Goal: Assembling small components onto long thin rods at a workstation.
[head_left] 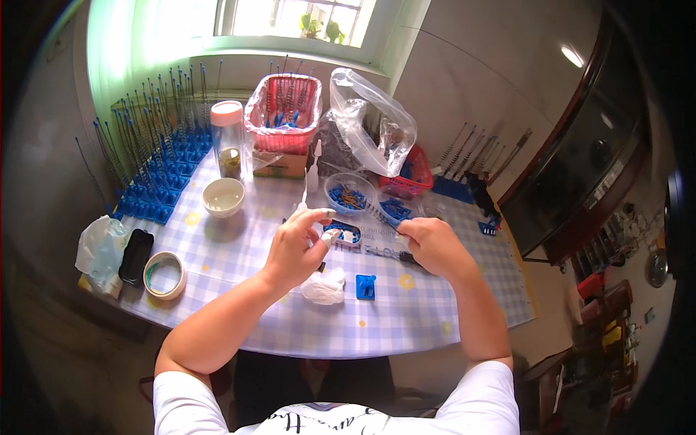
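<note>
My left hand (296, 250) hovers over a small container of blue pieces (341, 233), its thumb and index finger apart and wrapped in white at the tips. Nothing shows between them. Across from it, my right hand (435, 246) is closed in a pinch. A thin rod with a coil spring (373, 210) runs from its fingertips up to the left. Below that hand lies a dark-handled tool (407, 257). Nearer to me sit a blue plastic block (365, 287) and a crumpled white plastic bag (323, 287).
Several spring rods on blue bases (156, 174) crowd the left. Behind stand a lidded bottle (229, 141), a pink basket (283, 134), a clear bowl (349, 194) and a red basket (409, 177). A white bowl (223, 197) and tape roll (165, 275) are at left.
</note>
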Demonstrator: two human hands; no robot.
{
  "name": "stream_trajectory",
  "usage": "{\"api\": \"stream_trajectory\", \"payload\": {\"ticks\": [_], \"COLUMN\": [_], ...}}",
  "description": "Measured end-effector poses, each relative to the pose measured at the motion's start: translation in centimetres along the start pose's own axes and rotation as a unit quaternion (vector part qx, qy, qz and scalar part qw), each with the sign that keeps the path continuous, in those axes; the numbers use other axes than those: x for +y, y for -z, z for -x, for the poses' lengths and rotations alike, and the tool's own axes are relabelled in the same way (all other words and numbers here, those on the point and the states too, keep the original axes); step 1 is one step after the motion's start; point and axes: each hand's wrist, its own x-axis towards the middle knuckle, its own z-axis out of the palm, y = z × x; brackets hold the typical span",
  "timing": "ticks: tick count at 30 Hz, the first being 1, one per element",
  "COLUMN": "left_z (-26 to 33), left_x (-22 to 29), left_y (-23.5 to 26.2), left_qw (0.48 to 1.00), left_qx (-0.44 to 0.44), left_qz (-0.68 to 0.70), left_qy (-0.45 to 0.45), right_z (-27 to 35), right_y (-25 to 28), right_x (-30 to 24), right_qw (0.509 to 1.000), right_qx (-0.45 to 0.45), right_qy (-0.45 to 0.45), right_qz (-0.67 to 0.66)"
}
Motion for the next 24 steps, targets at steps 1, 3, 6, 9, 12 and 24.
{"api": "stream_trajectory", "payload": {"ticks": [1,3,6,9,12,24], "left_z": [0.0,-0.1,0.1,0.1,0.1,0.5], "left_x": [0.2,0.6,0.5,0.9,0.3,0.3], "left_y": [-0.1,-0.3,0.3,-0.1,-0.3,-0.2], "left_qw": [1.0,1.0,0.999,0.992,0.986,0.962], "left_qx": [-0.002,0.023,0.005,-0.012,-0.041,-0.047], "left_qz": [0.004,0.014,-0.021,-0.063,-0.089,-0.135], "left_qy": [0.001,0.006,-0.038,-0.107,-0.138,-0.234], "right_z": [0.8,2.2,3.4,4.0,4.3,4.3], "right_y": [0.1,0.3,0.0,-0.3,-0.6,-0.1], "right_x": [0.5,1.2,1.4,1.6,1.8,-0.8], "right_qw": [1.0,0.989,0.976,0.968,0.966,0.968], "right_qx": [-0.003,-0.029,0.018,0.037,0.068,0.223], "right_qy": [-0.003,-0.005,0.036,0.044,0.056,-0.007], "right_qz": [0.002,0.144,0.216,0.245,0.244,0.119]}}
